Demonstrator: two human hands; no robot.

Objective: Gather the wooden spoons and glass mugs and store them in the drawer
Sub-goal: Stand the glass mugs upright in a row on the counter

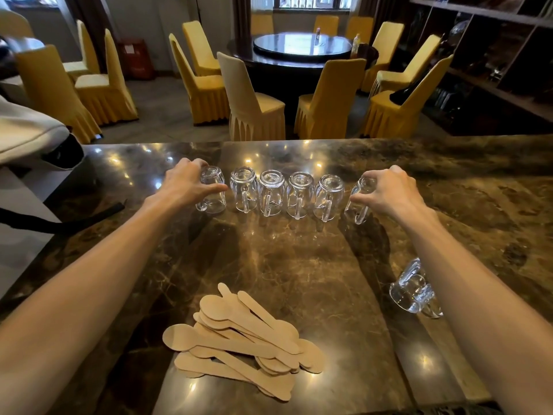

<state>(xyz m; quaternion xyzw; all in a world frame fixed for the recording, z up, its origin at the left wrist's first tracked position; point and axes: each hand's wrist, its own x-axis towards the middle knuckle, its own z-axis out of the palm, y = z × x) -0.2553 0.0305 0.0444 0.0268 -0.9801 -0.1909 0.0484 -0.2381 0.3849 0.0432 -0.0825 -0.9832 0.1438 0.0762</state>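
Several glass mugs stand upside down in a row across the marble counter (299, 259). My left hand (187, 184) wraps around the leftmost mug (212, 191). At the other end, my right hand (389, 190) grips the rightmost mug (359, 202), which tilts slightly. The middle mugs (270, 193) between them are untouched. One more glass mug (414, 290) lies on its side near my right forearm. A pile of flat wooden spoons (242, 339) sits near the counter's front edge. No drawer is in view.
A white bag with a black strap (33, 139) rests at the counter's left end. Beyond the counter stand yellow-covered chairs (254, 106) around a dark round table (299, 52). Dark wooden shelves (493, 55) line the right wall.
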